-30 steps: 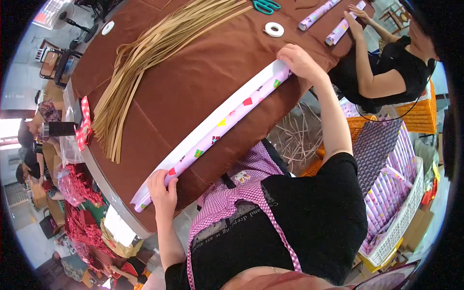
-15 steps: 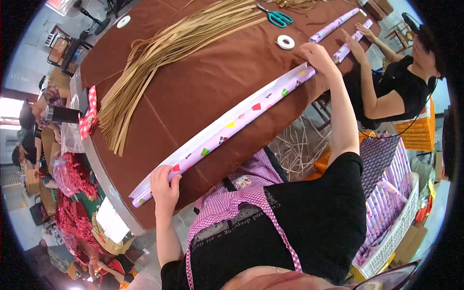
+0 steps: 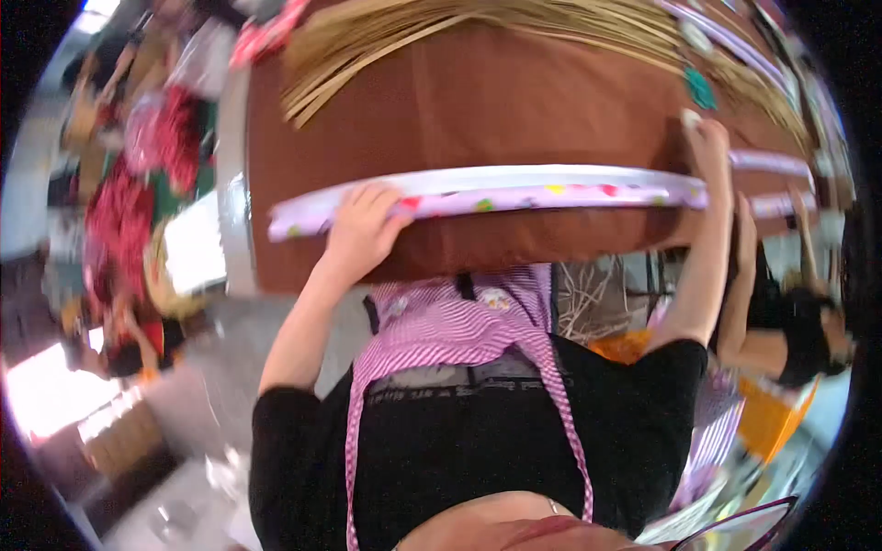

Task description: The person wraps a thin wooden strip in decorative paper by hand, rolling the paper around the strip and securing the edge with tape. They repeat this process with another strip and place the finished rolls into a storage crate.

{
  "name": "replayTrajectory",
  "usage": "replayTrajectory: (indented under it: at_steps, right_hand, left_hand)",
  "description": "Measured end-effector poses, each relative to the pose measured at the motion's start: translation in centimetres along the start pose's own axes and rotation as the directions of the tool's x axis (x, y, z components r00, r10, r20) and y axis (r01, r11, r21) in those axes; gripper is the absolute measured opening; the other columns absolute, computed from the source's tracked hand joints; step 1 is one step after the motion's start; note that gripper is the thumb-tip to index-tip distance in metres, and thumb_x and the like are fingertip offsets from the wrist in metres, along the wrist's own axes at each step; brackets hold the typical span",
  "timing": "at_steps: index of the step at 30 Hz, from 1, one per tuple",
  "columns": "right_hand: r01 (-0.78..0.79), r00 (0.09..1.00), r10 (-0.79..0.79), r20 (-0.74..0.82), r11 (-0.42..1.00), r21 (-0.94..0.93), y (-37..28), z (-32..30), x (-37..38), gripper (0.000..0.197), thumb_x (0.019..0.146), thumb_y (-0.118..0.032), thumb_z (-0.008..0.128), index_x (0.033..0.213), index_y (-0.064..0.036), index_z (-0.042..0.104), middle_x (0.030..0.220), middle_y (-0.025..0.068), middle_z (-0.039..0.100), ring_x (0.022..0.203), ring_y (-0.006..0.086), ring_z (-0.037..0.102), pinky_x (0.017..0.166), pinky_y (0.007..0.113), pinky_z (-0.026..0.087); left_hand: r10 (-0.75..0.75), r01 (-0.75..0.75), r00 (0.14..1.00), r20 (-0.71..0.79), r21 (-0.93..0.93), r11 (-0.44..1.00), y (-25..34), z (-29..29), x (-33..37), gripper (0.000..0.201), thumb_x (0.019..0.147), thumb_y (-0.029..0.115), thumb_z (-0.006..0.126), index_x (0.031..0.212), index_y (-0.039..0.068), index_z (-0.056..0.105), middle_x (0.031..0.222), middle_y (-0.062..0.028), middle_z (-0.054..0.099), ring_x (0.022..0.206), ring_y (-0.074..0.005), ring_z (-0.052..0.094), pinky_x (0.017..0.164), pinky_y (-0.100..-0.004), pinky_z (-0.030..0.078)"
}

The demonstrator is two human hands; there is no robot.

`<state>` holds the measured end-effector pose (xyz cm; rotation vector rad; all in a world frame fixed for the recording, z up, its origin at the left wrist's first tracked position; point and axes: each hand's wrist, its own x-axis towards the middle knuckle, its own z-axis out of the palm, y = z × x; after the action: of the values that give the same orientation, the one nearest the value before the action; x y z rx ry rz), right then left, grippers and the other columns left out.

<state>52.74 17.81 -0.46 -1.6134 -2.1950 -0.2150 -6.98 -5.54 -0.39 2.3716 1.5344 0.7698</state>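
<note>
A long lilac rolled sheet of wrapping paper [image 3: 514, 199] with coloured motifs lies across the near part of the brown-covered table [image 3: 367, 138], its white inner side showing along the far edge. Near its left end, my left hand [image 3: 363, 225] grips it, fingers over the top and thumb on the near side. My right hand [image 3: 709, 151] is beyond the roll's right end, the forearm passing over that end. Its fingertips meet a small white tape roll [image 3: 691, 119]; motion blur hides whether they are closed on it. Teal-handled scissors [image 3: 700, 87] lie just past the tape.
Tan flat strips [image 3: 386, 50] spread along the table's far side. At the right, a co-worker's hands [image 3: 746, 225] are by another lilac roll [image 3: 781, 204], with a further roll [image 3: 770, 163] beyond. Red shredded material [image 3: 124, 216] is piled at the left, past the table's edge.
My right hand has left the paper's right end and moved to the tape roll. My left hand has shifted slightly inward along the paper. The whole view has turned.
</note>
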Motion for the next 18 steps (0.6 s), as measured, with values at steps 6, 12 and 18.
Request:
replayTrajectory:
  at_steps: [6, 12, 18]
  right_hand:
    - [-0.323, 0.946, 0.032, 0.324, 0.21, 0.923, -18.1, -2.5, 1.7, 0.043, 0.094, -0.024, 0.063, 0.124, 0.0071, 0.059, 0.135, 0.0188, 0.059, 0.121, 0.0263, 0.059, 0.1, 0.035, 0.048]
    - [-0.62, 0.738, -0.503, 0.45, -0.242, 0.746, -36.8, 1.8, -1.3, 0.06, 0.09, -0.032, 0.067, 0.129, 0.0109, 0.052, 0.141, 0.0253, 0.052, 0.128, 0.0332, 0.055, 0.103, 0.044, 0.049]
    - [-0.556, 0.792, -0.337, 0.508, -0.055, 0.829, -38.8, 3.4, -3.1, 0.043, 0.094, -0.014, 0.055, 0.131, 0.008, 0.054, 0.131, 0.0142, 0.058, 0.113, 0.0207, 0.06, 0.101, 0.036, 0.047]
  left_hand:
    - [0.03, -0.022, 0.995, -0.096, 0.084, 0.996, 2.5, 2.1, 1.2, 0.028, 0.081, 0.024, 0.073, 0.099, 0.005, 0.063, 0.107, -0.013, 0.063, 0.107, -0.0327, 0.059, 0.091, -0.0441, 0.047]
    - [-0.071, 0.066, 0.987, -0.143, -0.034, 0.997, 3.4, 3.2, 1.3, 0.028, 0.078, 0.019, 0.076, 0.1, 0.005, 0.065, 0.105, -0.0122, 0.061, 0.101, -0.0332, 0.06, 0.089, -0.0444, 0.047]
    - [-0.081, 0.084, 0.982, -0.174, 0.013, 0.996, 3.2, 3.7, 1.4, 0.035, 0.075, 0.018, 0.077, 0.101, -0.001, 0.063, 0.104, -0.0161, 0.058, 0.098, -0.0349, 0.059, 0.088, -0.0445, 0.048]
